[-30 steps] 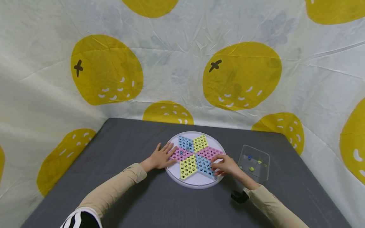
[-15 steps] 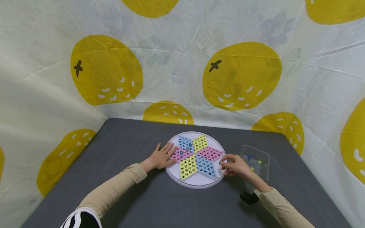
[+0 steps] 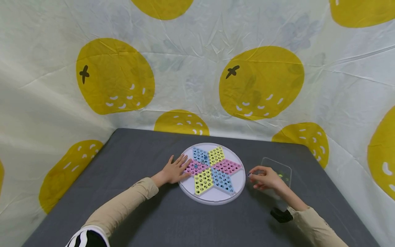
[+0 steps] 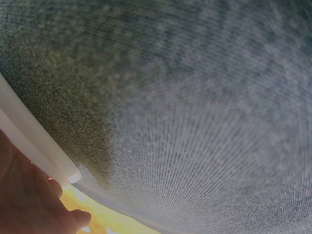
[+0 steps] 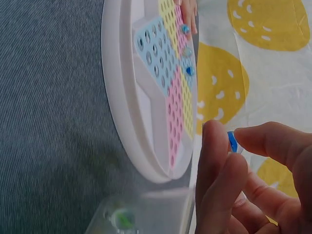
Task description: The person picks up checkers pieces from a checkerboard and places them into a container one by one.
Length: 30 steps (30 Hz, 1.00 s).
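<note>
White and round, the game board (image 3: 213,199) lies near the far edge of the tabletop (image 3: 185,223), with broad stretches of dark cloth in front of it and to its left; the tabletop's near edge is out of view; to its right, a narrower strip runs between its rim and a clear plastic box (image 3: 277,164); above that strip, just beside the rim, the right hand (image 3: 266,179) hangs with thumb and fingertip clamped on a clear marble with a blue swirl (image 5: 232,142); the left hand (image 3: 174,171) rests at the board's left rim, its fingers spread apart.

The right hand and forearm stand in front of the box, hiding part of it; green marbles (image 3: 280,175) show inside; on the board, a raised star (image 3: 227,166) in pink, yellow and pale blue is pitted with holes, and a few loose marbles (image 5: 189,70), blue and clear, sit on its far left part; a black device (image 3: 281,215) juts from the right cuff.

Dark grey cloth covers the tabletop; behind and beside it hangs a pale, creased sheet (image 3: 185,79) printed with large yellow fruit shapes.
</note>
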Each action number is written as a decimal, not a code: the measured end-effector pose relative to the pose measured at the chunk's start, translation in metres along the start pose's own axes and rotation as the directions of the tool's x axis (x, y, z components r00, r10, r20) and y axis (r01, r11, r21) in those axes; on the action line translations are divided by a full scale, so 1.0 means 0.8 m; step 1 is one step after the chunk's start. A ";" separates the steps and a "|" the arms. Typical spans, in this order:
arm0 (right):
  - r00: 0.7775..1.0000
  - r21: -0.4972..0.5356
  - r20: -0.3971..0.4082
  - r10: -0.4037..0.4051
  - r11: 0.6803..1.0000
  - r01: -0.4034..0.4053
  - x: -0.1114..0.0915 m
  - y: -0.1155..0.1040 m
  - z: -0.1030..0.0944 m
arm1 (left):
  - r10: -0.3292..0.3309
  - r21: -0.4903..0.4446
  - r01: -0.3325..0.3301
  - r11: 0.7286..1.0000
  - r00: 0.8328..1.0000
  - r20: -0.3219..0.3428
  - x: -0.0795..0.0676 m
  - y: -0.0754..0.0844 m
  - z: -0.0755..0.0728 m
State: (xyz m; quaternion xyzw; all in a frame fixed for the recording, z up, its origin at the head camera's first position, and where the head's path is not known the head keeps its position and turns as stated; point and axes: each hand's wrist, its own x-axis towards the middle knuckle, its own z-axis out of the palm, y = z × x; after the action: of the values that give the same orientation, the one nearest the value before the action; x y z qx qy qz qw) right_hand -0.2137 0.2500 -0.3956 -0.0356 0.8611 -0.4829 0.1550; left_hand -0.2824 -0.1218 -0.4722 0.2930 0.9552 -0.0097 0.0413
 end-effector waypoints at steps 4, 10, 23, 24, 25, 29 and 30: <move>1.000 -0.004 -0.003 -0.001 1.000 0.001 -0.004 0.006 -0.011 | -0.005 0.001 0.005 1.000 1.000 0.005 -0.001 0.000 -0.001; 1.000 -0.015 -0.024 0.011 1.000 -0.011 -0.010 0.016 -0.026 | -0.005 0.000 0.005 1.000 1.000 0.004 -0.003 0.003 -0.002; 0.999 0.004 -0.019 0.032 0.999 -0.032 -0.023 0.031 -0.060 | -0.014 0.007 0.014 1.000 1.000 0.004 0.001 -0.002 0.005; 0.999 0.006 -0.015 0.031 0.999 -0.031 -0.024 0.031 -0.062 | -0.011 0.006 0.011 1.000 1.000 0.004 0.001 -0.002 0.004; 0.999 0.011 -0.019 0.039 0.999 -0.039 -0.025 0.031 -0.064 | -0.008 -0.003 0.008 1.000 1.000 0.000 0.000 -0.001 0.003; 0.999 0.012 -0.022 0.049 0.999 -0.049 -0.030 0.033 -0.071 | -0.001 -0.009 0.001 1.000 1.000 0.002 -0.001 0.002 -0.003; 0.999 0.011 -0.021 0.048 0.999 -0.048 -0.031 0.033 -0.073 | 0.001 -0.013 -0.001 1.000 1.000 -0.001 -0.002 0.002 -0.005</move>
State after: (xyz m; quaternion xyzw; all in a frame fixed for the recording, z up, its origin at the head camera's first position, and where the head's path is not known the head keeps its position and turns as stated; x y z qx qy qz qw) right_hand -0.2055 0.3170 -0.3842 -0.0090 0.8608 -0.4840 0.1574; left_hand -0.2805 -0.1211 -0.4685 0.2931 0.9551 -0.0033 0.0427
